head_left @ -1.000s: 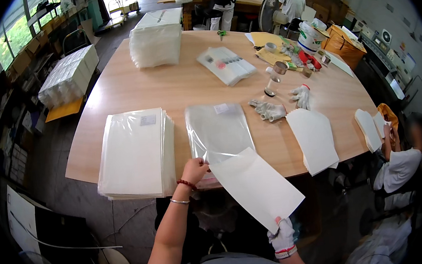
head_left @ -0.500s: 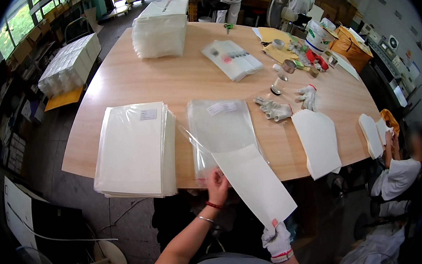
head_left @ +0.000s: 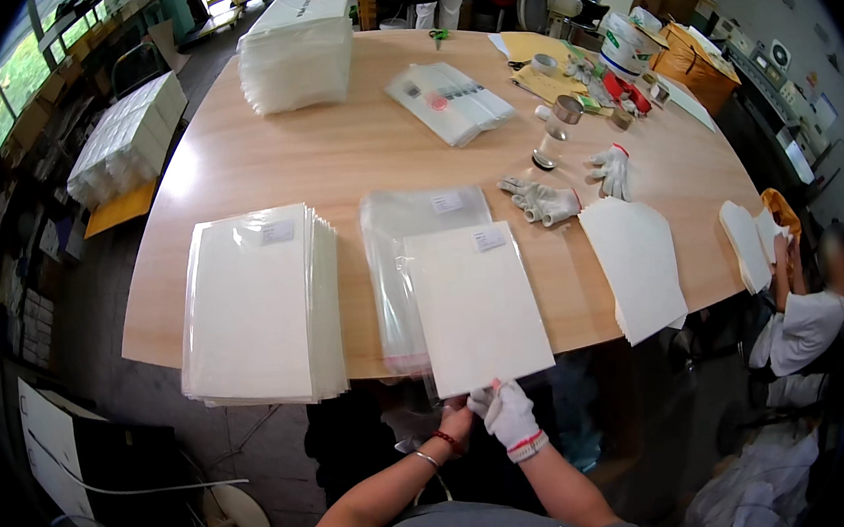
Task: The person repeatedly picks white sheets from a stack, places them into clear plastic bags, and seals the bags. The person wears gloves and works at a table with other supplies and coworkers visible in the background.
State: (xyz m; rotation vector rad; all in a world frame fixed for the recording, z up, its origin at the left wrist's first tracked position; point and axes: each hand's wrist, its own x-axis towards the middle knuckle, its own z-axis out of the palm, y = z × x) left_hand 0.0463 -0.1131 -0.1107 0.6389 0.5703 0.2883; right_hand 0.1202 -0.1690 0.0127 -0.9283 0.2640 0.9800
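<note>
In front of me a white paper sheet [head_left: 476, 304] lies inside a clear plastic sleeve with a small label near its top. Its near end hangs past the table edge. My right hand [head_left: 512, 421], in a white glove with a bare thumb, pinches that near edge. Close beside it, my bare left hand [head_left: 455, 425] has its fingers closed at the sleeve's lower corner, partly hidden. Under the filled sleeve lies a stack of clear plastic sleeves [head_left: 387, 267]. To the left stands a thick stack of filled sleeves [head_left: 245, 309]; white sheets [head_left: 633, 265] lie fanned at right.
White gloves [head_left: 542, 200] and a glass jar [head_left: 554, 141] sit beyond the sheets. Farther off are green scissors [head_left: 438, 35], a plastic-wrapped bundle [head_left: 450, 103] and a tall stack of sleeves [head_left: 293, 54]. A seated person [head_left: 799, 331] handles papers at the table's right edge.
The sheet, earlier slanted and partly out of the sleeve, now lies straight inside it. My right hand has moved up and left. My left hand has come down and right, beside it.
</note>
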